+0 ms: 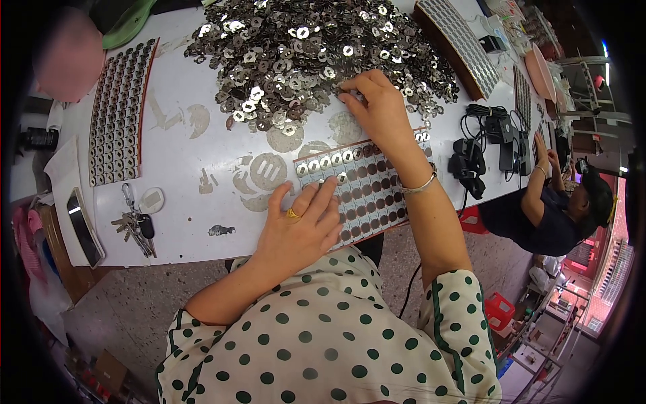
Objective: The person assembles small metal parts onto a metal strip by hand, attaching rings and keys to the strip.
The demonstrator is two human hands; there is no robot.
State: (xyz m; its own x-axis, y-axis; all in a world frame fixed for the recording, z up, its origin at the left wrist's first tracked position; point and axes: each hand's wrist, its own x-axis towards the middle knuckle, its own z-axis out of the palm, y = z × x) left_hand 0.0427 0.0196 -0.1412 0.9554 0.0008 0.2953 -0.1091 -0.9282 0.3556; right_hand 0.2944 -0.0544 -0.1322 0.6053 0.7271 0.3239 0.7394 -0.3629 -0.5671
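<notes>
shiny silver slotted metal discs (pixel 303 54) are heaped past a flat pale-grey board (pixel 370 195) of dark round cells, left hand (pixel 299 225) loosely spread on it, right hand (pixel 377 111) bent narrow at the heap, can't tell if it's pinching

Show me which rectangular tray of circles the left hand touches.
The rectangular tray of mostly brown circles nearest the torso: the left hand rests on it; other trays lie away.
</notes>
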